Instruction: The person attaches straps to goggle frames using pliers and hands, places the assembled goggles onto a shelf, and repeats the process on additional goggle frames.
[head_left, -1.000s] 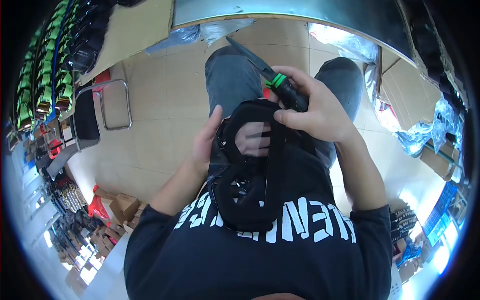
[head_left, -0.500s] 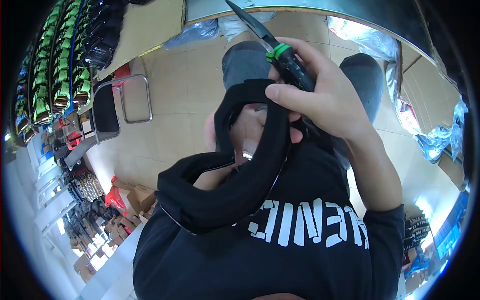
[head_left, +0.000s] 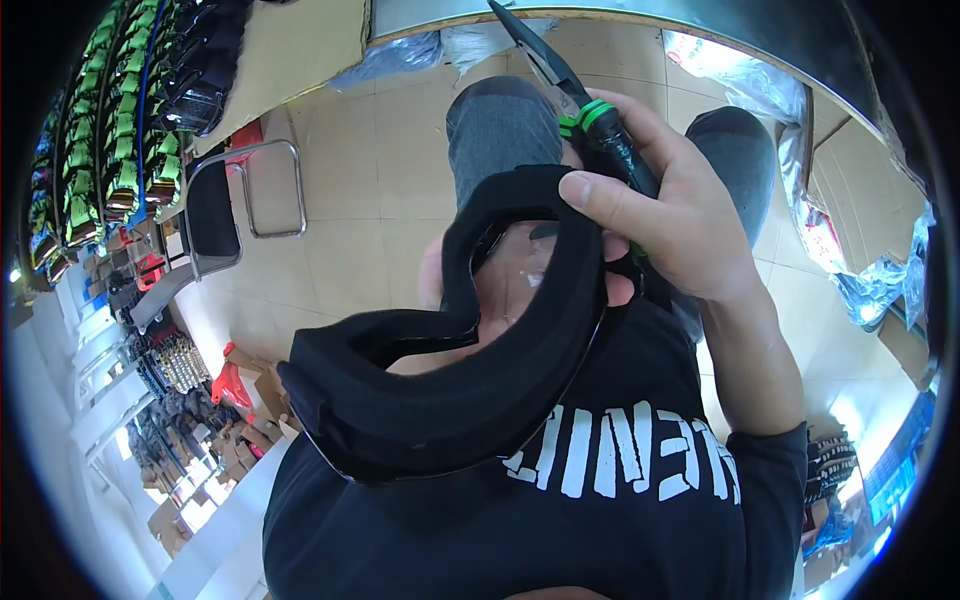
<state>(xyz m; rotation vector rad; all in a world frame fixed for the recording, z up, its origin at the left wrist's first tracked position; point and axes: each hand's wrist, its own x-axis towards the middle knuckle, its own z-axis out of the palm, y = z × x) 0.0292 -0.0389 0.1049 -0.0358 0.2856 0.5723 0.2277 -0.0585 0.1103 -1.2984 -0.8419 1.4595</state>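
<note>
Black foam-edged goggles [head_left: 450, 420] are held in front of my chest, foam side toward me and tilted across the view. My right hand [head_left: 675, 215] pinches their upper right rim with the thumb. Tucked in the same hand is a pair of long-nosed pliers [head_left: 600, 115] with green bands on black handles, tips pointing up and left. Behind the goggles is my left hand [head_left: 508, 280], seen through the clear lens and closed against the far side. Some of its fingertips show past the left edge; the rest is hidden.
A metal-topped bench edge [head_left: 640, 12] runs across the top. Goggles with green straps [head_left: 100, 130] hang or lie in rows at upper left, by a cardboard sheet [head_left: 310, 50]. A metal-framed chair [head_left: 215, 215] stands at left. Plastic bags [head_left: 735, 75] and cardboard [head_left: 865, 185] are at right.
The goggles have turned slightly and come a little nearer the camera, their lower end shifting left. My right hand and the pliers have moved slightly right and down.
</note>
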